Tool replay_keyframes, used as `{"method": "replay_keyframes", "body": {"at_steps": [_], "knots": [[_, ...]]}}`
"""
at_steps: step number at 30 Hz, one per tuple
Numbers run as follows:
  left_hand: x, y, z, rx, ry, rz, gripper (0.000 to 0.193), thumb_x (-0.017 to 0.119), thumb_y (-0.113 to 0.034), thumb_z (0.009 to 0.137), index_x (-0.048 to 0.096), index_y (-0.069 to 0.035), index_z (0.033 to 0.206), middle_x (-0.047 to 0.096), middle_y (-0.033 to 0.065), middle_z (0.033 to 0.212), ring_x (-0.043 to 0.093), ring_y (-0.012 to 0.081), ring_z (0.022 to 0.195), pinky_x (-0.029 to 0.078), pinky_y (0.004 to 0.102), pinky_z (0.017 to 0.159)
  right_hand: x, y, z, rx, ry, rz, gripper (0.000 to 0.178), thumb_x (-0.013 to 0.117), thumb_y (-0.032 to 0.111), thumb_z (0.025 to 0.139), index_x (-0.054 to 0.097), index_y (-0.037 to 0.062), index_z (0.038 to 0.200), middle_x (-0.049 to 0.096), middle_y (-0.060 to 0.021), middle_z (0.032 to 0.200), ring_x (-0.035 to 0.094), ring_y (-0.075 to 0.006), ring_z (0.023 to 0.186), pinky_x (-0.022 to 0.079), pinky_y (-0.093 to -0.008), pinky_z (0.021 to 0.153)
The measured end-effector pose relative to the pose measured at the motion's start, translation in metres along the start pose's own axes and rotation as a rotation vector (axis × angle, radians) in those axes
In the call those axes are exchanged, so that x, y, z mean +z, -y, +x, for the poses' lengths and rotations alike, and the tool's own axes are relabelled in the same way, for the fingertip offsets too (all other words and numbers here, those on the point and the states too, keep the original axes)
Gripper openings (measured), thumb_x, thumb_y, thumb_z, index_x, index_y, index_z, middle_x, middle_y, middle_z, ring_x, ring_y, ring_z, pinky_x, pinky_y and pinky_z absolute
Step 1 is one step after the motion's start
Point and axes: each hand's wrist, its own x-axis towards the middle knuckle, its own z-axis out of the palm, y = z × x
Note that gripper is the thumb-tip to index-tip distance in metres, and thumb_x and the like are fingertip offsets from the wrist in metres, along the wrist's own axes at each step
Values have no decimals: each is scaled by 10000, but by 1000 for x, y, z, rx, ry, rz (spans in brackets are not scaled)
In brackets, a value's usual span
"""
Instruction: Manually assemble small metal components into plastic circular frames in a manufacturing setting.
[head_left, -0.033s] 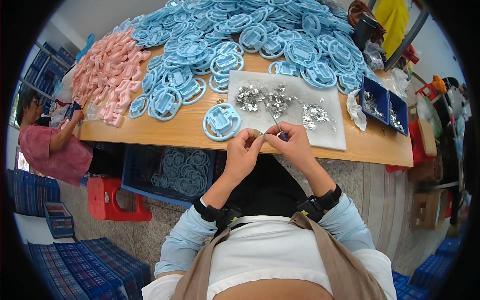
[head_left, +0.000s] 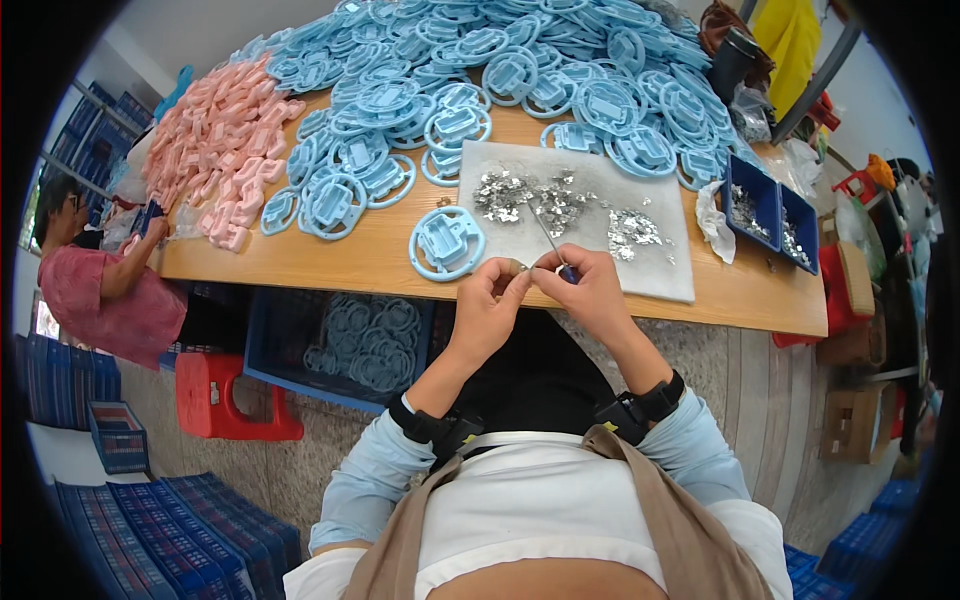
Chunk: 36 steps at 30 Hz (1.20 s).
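Note:
Fingertips nearly together, my left hand (head_left: 490, 300) and my right hand (head_left: 583, 284) meet just over the table's front edge. Between the thumb and forefinger of my left hand is a small silvery metal piece, partly hidden; my right fingertips pinch close beside it. A screwdriver (head_left: 549, 236) with a thin metal shaft and dark blue handle is tucked in my right hand, its shaft pointing away over the white foam sheet (head_left: 600, 277). Small silvery metal parts (head_left: 560, 206) lie loose on that sheet. Left of my hands, a round light-blue plastic frame (head_left: 447, 244) lies flat.
A big heap of light-blue plastic frames (head_left: 390, 100) covers the back of the table, with pink plastic parts (head_left: 215, 150) on the left. Blue bins (head_left: 768, 213) of metal parts stand right. Below are a blue crate (head_left: 275, 375) and red stool (head_left: 215, 395). Another person (head_left: 110, 290) works at left.

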Motion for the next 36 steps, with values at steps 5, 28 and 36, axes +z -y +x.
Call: {"method": "replay_keyframes", "body": {"at_steps": [5, 28, 36], "knots": [[-43, -21, 20, 265, -122, 574, 528, 764, -231, 684, 481, 12, 1058, 546, 138, 1013, 536, 247, 959, 426, 337, 815, -2, -3, 2, -133, -41, -39, 92, 649, 91, 760, 628, 2, 769, 537, 54, 691, 392, 6, 576, 300, -174, 501], [-28, 2, 29, 499, 316, 676, 1042, 804, -259, 526, 226, 30, 1343, 423, 214, 1255, 357, 355, 1211, 301, 404, 1016, -15, -34, 41, -245, 9, -235, 157, 678, 108, 720, 668, 25, 853, 549, -23, 784, 488, -87, 628, 389, -228, 552], [-31, 0, 20, 547, 142, 680, 863, 812, -258, 558, 390, 40, 1249, 485, 199, 1164, 456, 340, 1099, 384, 394, 922, -9, -29, 39, -227, 68, -214, 156, 669, 106, 720, 666, 31, 856, 546, -38, 784, 513, -127, 665, 413, -249, 592]]}}
